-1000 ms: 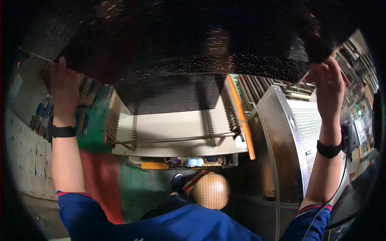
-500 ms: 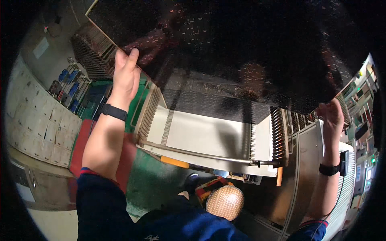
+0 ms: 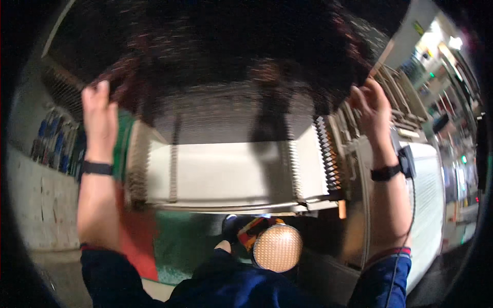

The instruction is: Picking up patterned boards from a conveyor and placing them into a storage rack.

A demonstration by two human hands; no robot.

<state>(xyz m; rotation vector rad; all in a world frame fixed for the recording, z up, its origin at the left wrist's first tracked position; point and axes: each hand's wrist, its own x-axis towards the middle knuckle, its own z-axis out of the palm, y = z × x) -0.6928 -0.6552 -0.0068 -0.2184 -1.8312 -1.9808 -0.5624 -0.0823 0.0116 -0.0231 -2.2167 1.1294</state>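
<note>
A wide, dark, partly see-through panel with rows of small marks fills the top of the view, blurred by motion. My left hand grips its left edge, thumb and fingers closed on it. At the right edge, my right hand is closed on the panel too, fingers curled. Below and beyond the panel stands a slotted rack with a white floor and toothed sides. The rack's far part shows dimly through the panel. I cannot tell whether panel and rack touch.
A round stool with a woven-look seat stands below the rack, close to my legs. Right of the rack is a white ribbed unit. Pale lockers line the left side. The floor is green with a red strip.
The panel has gone from slanted to nearly level across my view. My left hand is farther left and lower; my right hand is farther left and higher. The rack appears shifted left.
</note>
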